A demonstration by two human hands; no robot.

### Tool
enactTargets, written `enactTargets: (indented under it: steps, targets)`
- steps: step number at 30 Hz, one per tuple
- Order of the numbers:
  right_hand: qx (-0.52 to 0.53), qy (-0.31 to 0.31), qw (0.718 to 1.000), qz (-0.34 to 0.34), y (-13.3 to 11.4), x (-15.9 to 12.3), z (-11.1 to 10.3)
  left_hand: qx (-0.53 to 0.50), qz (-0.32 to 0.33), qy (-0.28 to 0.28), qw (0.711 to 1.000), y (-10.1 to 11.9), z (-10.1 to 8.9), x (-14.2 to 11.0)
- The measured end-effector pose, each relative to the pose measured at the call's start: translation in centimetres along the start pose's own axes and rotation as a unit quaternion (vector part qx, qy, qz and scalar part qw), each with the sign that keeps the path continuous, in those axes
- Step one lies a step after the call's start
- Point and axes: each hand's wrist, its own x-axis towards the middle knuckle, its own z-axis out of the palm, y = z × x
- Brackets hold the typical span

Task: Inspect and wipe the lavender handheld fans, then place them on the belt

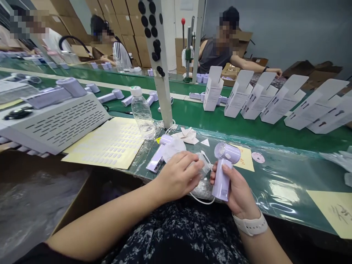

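Observation:
My right hand (236, 189) is wrapped round the handle of a lavender handheld fan (222, 179), holding it upright with its round head at the top. Just left of it, my left hand (181, 172) has its fingers curled; what they grip is hidden. A crumpled clear plastic piece (205, 167) shows by the left fingertips. Behind that hand, a whitish round sheet (173, 147) partly covers a second lavender fan (156, 159) lying on the bench. A white cable (202, 201) loops below, between the hands.
A water bottle (143, 115) stands beside a yellow sticker sheet (110, 143) and a slotted grey box (68, 117). Several open white cartons (239, 95) line the green belt (189, 113). A post (162, 80) rises ahead. Co-workers sit across the belt.

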Motion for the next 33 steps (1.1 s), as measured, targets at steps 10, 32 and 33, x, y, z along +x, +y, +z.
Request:
enactTargets:
  steps: [10,32,33]
  targets:
    - [-0.12,-0.007,0.993,0.018,-1.4,-0.9,-2.1,-0.157,-0.309,-0.227,0.91,-1.9,4.9,1.0]
    - [-0.765,-0.036,0.635,-0.102,-0.1,-0.5,0.3,-0.483,-0.463,-0.185,0.72,-5.3,3.9,1.3]
    - [-0.781,-0.039,0.617,-0.091,-0.3,-0.4,0.6,-0.482,-0.463,-0.184,0.721,-5.2,3.8,1.3]
